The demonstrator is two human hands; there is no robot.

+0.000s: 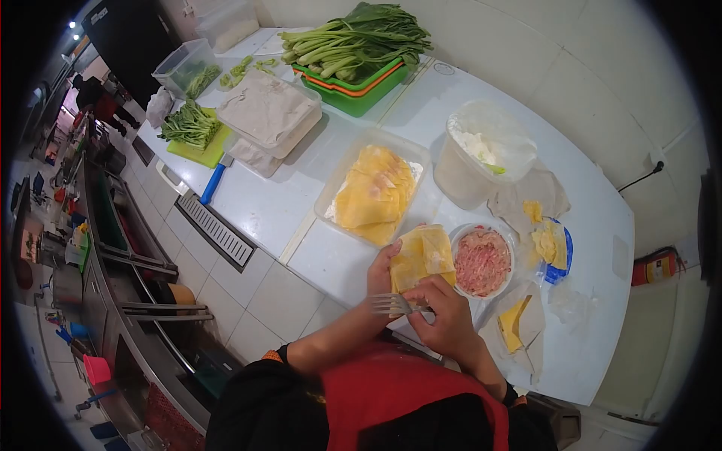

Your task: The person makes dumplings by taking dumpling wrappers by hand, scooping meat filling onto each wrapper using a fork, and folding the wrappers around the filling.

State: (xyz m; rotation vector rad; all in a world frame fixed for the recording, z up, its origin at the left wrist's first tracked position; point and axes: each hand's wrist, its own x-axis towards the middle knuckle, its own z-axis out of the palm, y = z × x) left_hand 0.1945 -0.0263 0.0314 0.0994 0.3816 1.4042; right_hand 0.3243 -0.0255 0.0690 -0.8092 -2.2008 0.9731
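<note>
A square yellow dough wrapper (412,259) rests on my left hand (381,272), whose fingers curl around its left edge. My right hand (445,310) grips a metal fork (389,304) with its tines pointing left. Fingers of that hand also touch the wrapper's lower edge. Just right of the wrapper stands a white bowl (513,255) of pink minced meat (483,263). Beyond my hands, a clear plastic container (329,197) holds a pile of yellow wrappers (376,192). Any filling inside the held wrapper cannot be made out.
A lined white tub (460,177) stands behind the bowl. Yellow dough pieces (550,246) and a wrapper strip on paper (513,325) lie right. Leafy greens (361,41) fill green baskets (353,101) at the back. A blue-handled knife (214,183) lies near the left table edge.
</note>
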